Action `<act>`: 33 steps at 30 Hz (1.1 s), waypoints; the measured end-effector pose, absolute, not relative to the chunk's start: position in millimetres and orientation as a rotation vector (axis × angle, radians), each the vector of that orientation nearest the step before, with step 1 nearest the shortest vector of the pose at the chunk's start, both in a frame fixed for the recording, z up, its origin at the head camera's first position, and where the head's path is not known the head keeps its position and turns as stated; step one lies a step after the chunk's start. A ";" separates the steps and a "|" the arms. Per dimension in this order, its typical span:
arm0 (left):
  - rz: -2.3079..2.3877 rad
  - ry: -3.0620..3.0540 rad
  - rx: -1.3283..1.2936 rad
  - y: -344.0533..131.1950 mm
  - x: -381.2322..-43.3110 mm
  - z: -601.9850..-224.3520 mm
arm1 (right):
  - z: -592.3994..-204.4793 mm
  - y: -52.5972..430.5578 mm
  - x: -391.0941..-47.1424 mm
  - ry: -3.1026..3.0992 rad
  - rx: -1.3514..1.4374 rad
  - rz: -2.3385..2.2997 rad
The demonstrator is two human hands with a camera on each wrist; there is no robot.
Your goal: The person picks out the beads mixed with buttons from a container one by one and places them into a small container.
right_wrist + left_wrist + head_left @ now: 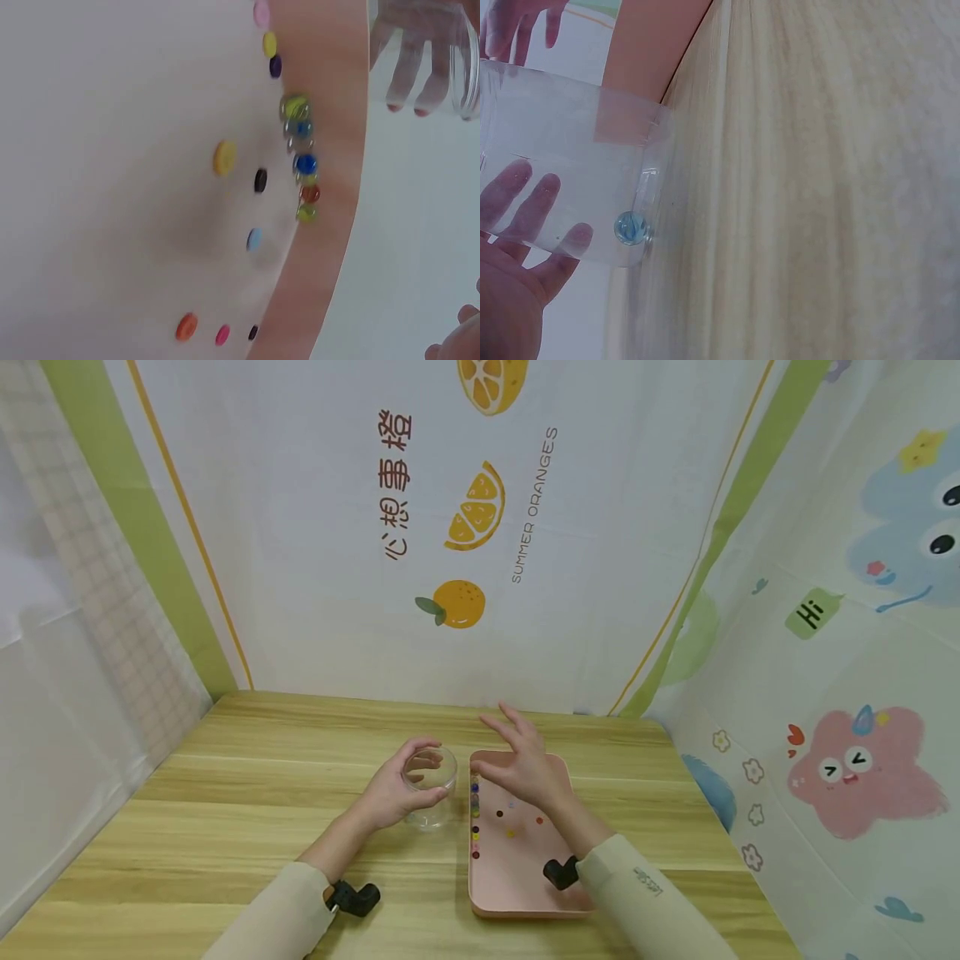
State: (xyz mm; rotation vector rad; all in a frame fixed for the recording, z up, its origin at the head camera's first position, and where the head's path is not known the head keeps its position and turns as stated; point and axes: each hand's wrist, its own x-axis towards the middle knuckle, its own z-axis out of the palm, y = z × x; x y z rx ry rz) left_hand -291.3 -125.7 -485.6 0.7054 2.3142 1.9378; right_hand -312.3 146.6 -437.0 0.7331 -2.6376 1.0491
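My left hand [387, 791] grips a clear jar [427, 817], thumb and fingers round its upper part, on the wooden table. One blue-tinged glass marble [631, 228] lies at the jar's bottom in the left wrist view. To the right, my right hand [527, 770] hovers over the far left part of a pink tray [517, 912], fingers spread and nothing seen between them. Several coloured glass marbles [305, 163] line the tray's left wall. Small flat buttons, among them a yellow button [224, 158] and an orange button [187, 326], lie scattered on its floor.
The wooden table [225, 793] reaches back to a white cloth [322, 610] printed with oranges. Another printed cloth [757, 710] hangs along the right side. Black wrist mounts [356, 900] sit at both sleeves, the right one over the tray.
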 end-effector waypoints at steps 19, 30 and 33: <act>1.944 2.322 0.709 -124.8 -291.8 -486.0 | -449.4 163.9 -324.0 -2.678 0.674 0.989; 1.943 2.322 0.722 -124.8 -293.9 -488.9 | -453.4 164.6 -334.5 -2.815 0.556 1.047; 1.942 2.327 0.718 -124.9 -294.4 -489.3 | -454.4 163.1 -335.9 -2.845 0.562 1.004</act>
